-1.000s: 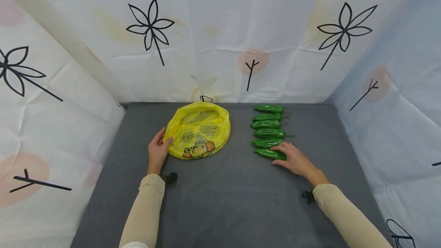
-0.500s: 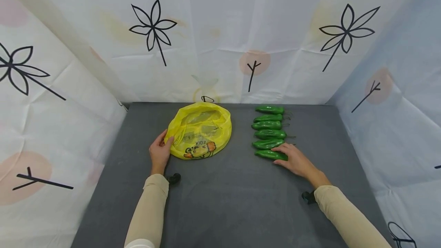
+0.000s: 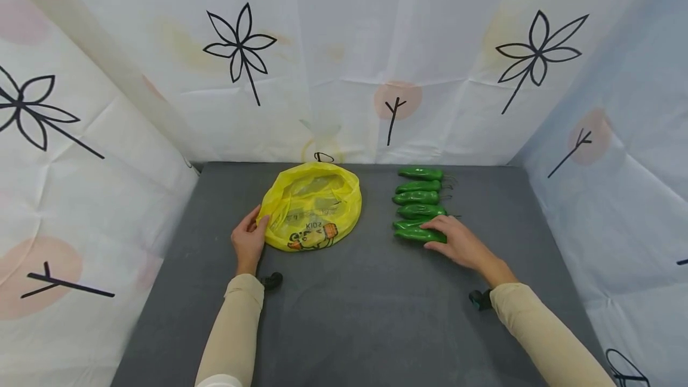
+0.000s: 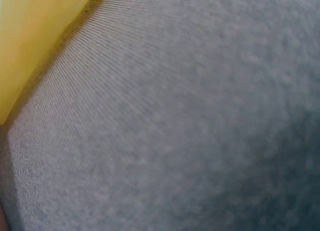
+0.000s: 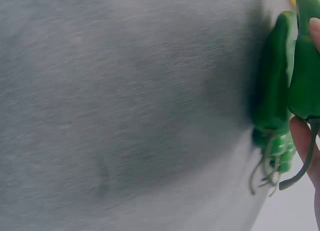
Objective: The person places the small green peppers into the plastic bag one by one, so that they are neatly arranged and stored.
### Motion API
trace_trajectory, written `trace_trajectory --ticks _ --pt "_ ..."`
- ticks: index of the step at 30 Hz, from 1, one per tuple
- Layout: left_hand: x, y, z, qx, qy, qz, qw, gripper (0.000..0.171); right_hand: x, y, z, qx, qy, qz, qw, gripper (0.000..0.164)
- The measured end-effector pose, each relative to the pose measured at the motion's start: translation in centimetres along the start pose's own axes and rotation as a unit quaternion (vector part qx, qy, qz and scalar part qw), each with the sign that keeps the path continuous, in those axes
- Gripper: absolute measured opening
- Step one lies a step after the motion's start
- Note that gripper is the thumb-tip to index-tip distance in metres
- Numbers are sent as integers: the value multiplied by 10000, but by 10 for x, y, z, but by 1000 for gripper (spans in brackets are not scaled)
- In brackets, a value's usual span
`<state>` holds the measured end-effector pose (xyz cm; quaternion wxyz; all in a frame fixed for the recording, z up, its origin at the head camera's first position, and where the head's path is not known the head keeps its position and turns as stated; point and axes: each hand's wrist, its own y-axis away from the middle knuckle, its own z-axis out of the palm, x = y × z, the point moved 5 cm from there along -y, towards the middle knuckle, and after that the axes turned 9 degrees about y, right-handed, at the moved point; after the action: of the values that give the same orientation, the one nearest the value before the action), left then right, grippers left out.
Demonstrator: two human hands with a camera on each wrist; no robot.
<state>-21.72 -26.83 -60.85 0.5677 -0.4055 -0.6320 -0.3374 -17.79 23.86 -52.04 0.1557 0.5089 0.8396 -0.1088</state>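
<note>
Head view first, and both hands are busy! Over on the left side of the grey table (image 3: 355,309), the left hand (image 3: 249,243) has the edge of a yellow plastic bag (image 3: 312,205) between thumb and fingers, a narrow grip. The bag sits near the back of the table, its mouth spread round, dark lettering and a cartoon figure printed on the near part.

Across a bare strip to the right, there's the right hand (image 3: 458,245), thumb and fingers closed round the stem end of the nearest green chili pepper (image 3: 418,235). From the head it overlaps its neighbour; the right wrist view shows it close up, looking raised, its stem curving down past a finger. The other five green chili peppers (image 3: 417,197) lie stacked in a row behind, side by side, stems pointing right.

Left wrist view? Just a yellow corner of bag and blurred tabletop; I can't tell the grip from there. Behind it all, a white cloth (image 3: 344,82) hangs, printed with black flowers.
</note>
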Motion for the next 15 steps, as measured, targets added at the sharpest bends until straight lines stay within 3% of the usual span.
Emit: trace_trajectory --ticks 8,15 --pt "-2 3 -2 162 80 -11 9998 44 -11 -17 -15 362 -13 -317 9988 44" --pt "-1 1 -2 125 86 -31 9999 45 -14 -34 -32 512 -43 -293 9983 45"
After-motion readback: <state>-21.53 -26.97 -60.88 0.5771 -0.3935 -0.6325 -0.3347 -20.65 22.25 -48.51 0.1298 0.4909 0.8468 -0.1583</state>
